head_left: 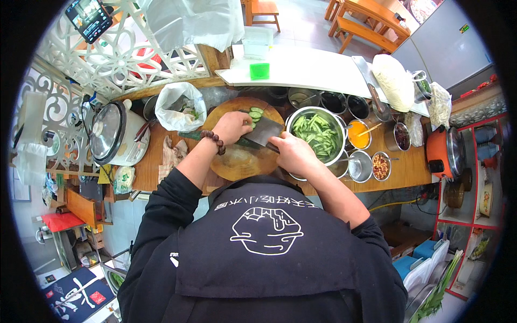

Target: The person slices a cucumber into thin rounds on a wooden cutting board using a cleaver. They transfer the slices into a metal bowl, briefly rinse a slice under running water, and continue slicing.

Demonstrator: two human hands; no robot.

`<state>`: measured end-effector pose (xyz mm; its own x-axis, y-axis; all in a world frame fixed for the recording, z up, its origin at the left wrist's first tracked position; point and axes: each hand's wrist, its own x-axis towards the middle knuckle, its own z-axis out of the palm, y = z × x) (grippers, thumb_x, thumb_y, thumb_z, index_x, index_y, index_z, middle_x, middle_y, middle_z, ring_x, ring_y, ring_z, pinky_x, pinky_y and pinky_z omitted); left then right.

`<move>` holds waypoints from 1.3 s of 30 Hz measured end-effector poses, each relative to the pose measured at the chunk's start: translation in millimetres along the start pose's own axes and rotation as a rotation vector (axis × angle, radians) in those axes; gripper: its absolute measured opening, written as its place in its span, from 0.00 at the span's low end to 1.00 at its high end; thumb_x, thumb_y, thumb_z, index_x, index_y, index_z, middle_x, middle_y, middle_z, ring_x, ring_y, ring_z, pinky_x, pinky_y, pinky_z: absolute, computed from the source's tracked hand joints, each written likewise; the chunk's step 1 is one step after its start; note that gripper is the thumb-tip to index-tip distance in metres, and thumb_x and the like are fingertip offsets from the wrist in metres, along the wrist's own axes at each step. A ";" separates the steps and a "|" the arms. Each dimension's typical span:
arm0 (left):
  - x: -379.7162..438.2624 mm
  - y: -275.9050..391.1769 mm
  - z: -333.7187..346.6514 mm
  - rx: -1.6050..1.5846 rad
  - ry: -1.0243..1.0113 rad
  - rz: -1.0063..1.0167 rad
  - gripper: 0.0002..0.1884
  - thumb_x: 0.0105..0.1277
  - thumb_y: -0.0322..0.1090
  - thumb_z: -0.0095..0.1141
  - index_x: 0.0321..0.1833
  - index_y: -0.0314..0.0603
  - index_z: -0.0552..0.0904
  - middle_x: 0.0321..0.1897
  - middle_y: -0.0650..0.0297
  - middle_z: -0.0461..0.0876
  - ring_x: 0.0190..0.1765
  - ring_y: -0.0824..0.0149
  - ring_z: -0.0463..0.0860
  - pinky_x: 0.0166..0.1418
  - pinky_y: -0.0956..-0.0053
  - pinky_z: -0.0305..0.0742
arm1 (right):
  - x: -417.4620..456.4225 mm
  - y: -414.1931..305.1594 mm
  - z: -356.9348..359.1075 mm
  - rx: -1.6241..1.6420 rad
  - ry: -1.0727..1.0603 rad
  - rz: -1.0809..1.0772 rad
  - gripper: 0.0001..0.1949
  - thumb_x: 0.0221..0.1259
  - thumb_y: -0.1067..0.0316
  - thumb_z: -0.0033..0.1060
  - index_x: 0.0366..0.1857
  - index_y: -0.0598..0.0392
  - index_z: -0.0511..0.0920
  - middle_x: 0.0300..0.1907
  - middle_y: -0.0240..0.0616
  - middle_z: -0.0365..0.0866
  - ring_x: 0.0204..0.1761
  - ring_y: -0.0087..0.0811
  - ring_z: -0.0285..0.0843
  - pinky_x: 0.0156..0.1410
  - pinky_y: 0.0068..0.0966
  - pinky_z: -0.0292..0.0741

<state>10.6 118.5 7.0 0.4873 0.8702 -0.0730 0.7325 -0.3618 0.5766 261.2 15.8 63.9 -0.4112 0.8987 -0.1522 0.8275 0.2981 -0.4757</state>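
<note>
On a round wooden chopping board (238, 161) lies a small group of cucumber slices (256, 113). My left hand (235, 126), below a beaded bracelet, rests with bent fingertips at the slices' near left side; whether it grips any is hidden. My right hand (294, 151) is closed on the handle of a cleaver (264, 130), whose broad blade lies tilted low over the board, close to the left fingertips. Just right of the board stands a metal bowl (343, 139) full of cut cucumber strips (317, 133).
Metal containers of sauces and an orange liquid (358, 134) stand right, beside a cup of peanuts (380, 166). A second knife (369, 82) lies on the white ledge (299, 66). A rice cooker (117, 131), a lined bag (179, 107) and a cloth (171, 155) are left.
</note>
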 end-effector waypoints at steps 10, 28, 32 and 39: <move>26.5 -10.7 -2.1 0.063 -0.016 0.014 0.14 0.72 0.38 0.68 0.53 0.36 0.92 0.49 0.45 0.92 0.55 0.41 0.89 0.62 0.52 0.83 | -7.4 4.6 -23.2 0.145 -0.089 -0.041 0.27 0.58 0.73 0.65 0.66 0.54 0.86 0.53 0.54 0.88 0.57 0.56 0.87 0.66 0.45 0.83; -59.6 -8.9 24.3 0.240 0.148 0.091 0.17 0.62 0.38 0.69 0.53 0.47 0.91 0.53 0.52 0.91 0.61 0.45 0.86 0.69 0.43 0.76 | -61.6 55.3 10.4 0.561 -0.024 0.095 0.29 0.61 0.70 0.72 0.69 0.58 0.82 0.55 0.48 0.91 0.55 0.36 0.91 0.64 0.35 0.85; -64.7 -6.5 29.7 0.251 0.178 0.127 0.20 0.62 0.36 0.74 0.58 0.46 0.88 0.54 0.58 0.88 0.64 0.50 0.83 0.72 0.49 0.72 | -61.4 34.9 16.0 0.624 -0.038 0.209 0.27 0.61 0.70 0.74 0.67 0.58 0.83 0.49 0.44 0.92 0.51 0.34 0.90 0.62 0.33 0.84; -81.2 -19.5 41.5 0.310 0.345 0.041 0.19 0.62 0.35 0.75 0.57 0.47 0.88 0.52 0.59 0.87 0.64 0.53 0.83 0.75 0.50 0.68 | -36.8 14.9 13.7 0.633 -0.133 0.157 0.28 0.62 0.71 0.73 0.69 0.57 0.81 0.51 0.49 0.92 0.52 0.42 0.92 0.63 0.35 0.84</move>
<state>-23.5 41.0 -32.1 0.3708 0.8944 0.2502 0.8492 -0.4356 0.2986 283.4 -17.2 50.5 -0.3811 0.8567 -0.3476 0.5139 -0.1162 -0.8499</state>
